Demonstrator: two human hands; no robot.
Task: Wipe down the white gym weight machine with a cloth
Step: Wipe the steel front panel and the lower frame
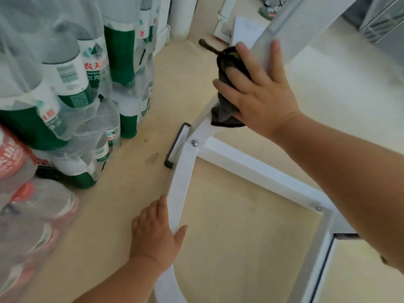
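Green-labelled water bottles [72,84], shrink-wrapped in packs, stand stacked on the floor at far left, with red-labelled bottles [13,158] below them. The labels carry Chinese characters, of which only "用" and "水" read with any confidence; no brand is legible. Next, the left grip [155,235], a bare hand, clasps the curved bar [181,182] of the white machine, thumb on one edge and fingers on the other. Further right, the dark cloth [225,117] sits bunched against the slanted upright [301,22], just above the bolted joint [194,143]. The right grip [260,90] wraps round the cloth and presses it to the metal. I judge the wipe midway: 1 member is under the cloth, and the crossbar [251,168] and curved bar are seemingly left.
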